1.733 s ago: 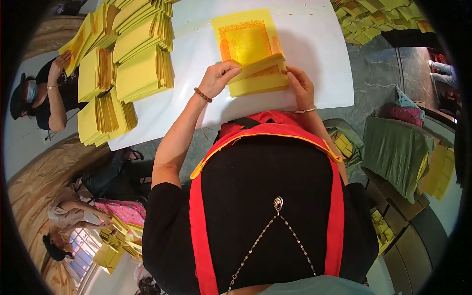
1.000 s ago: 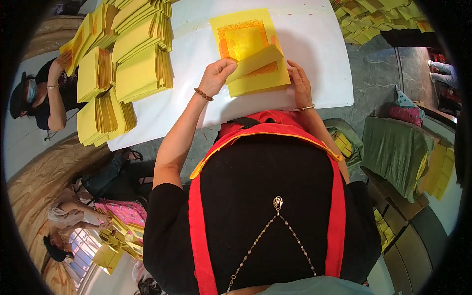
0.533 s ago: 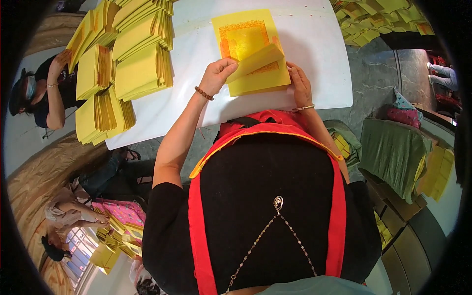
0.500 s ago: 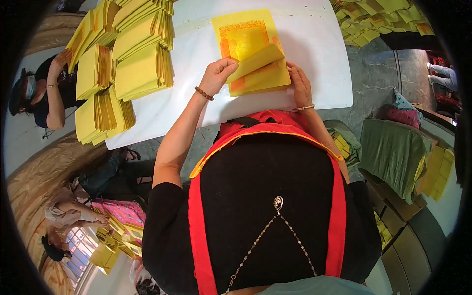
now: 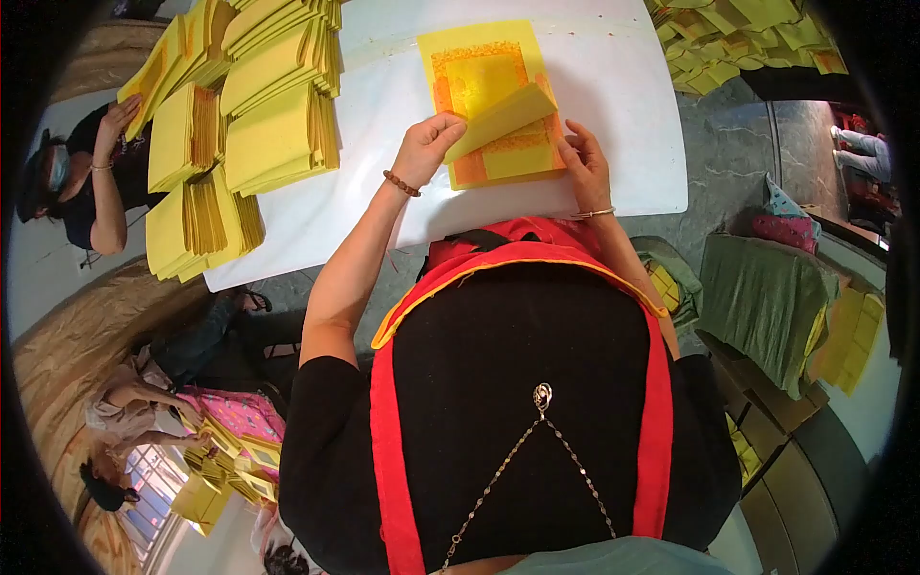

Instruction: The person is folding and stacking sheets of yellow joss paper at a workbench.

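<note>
A yellow paper sheet [image 5: 484, 91] with an orange printed border lies on the white table in front of me, seemingly on top of other sheets. Its lower part is lifted and folded over into a slanting plain flap [image 5: 506, 122]. Between thumb and fingers, my left hand [image 5: 428, 149] pinches the left end of that flap. At the paper's right edge is my right hand [image 5: 587, 168], its fingers partly spread and the thumb next to the paper; whether it touches the paper is hard to see.
Stacks of folded yellow paper [image 5: 273, 139] cover the left of the white table [image 5: 628, 115]. Beyond them a co-worker's hand [image 5: 120, 115] touches more paper. Further yellow piles [image 5: 747, 38] lie at the far right. A green cloth-covered heap [image 5: 762, 297] stands right of me.
My right hand has shifted slightly away from the paper's edge, and its fingers have spread. The left hand keeps its pinch on the flap, almost unmoved.
</note>
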Tool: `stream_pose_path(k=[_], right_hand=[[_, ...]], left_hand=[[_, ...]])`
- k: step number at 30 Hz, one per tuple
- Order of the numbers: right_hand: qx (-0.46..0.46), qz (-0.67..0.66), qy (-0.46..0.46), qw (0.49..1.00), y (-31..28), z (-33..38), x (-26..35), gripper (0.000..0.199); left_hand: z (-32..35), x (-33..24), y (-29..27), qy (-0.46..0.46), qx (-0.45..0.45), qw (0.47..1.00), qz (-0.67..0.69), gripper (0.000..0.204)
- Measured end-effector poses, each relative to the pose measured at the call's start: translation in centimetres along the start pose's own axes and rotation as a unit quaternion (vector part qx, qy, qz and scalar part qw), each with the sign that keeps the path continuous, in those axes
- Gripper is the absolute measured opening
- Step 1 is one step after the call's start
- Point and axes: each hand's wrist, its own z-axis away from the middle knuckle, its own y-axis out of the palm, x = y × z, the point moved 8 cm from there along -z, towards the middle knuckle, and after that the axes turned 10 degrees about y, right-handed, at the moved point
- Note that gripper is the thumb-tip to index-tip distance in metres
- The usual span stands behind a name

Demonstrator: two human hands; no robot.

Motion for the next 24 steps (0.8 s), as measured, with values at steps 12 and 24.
stream_pose_path(k=[12,24], right_hand=[[-0.018,0.177,-0.114,0.977,1.9,-2.5,4.3,0.057],[-0.086,0.314,-0.229,0.917,2.4,-2.6,4.4,0.040]], left_hand=[[0.1,0.0,-0.1,-0.008,0.013,1.000,-0.026,0.020],[-0.1,0.2,-0.2,-0.014,0.012,0.999,-0.039,0.019]])
